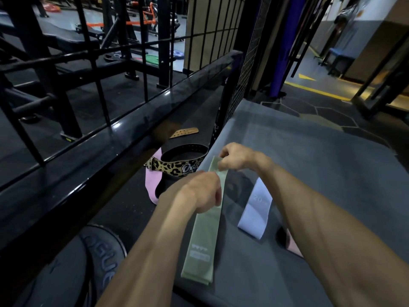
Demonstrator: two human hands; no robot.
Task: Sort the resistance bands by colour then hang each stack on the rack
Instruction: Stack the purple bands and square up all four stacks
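Note:
A long green resistance band (pixel 202 242) lies lengthwise on the grey padded platform (pixel 309 165). My right hand (pixel 238 157) pinches its far end, and my left hand (pixel 199 191) grips it a little nearer, fingers curled over the edge. A pale lavender band (pixel 255 212) marked 20 lies to the right of the green one, between my forearms. A pink band (pixel 295 245) peeks out from under my right forearm. Another pink band (pixel 151 185) lies on the dark lower surface to the left.
A leopard-print lifting belt (pixel 177 167) and a tan leather belt (pixel 183 132) lie beside the platform. A thick black rail (pixel 124 127) and barred rack run along the left. A black weight plate (pixel 97 262) sits at lower left. A wire grid panel (pixel 245 69) stands behind the platform.

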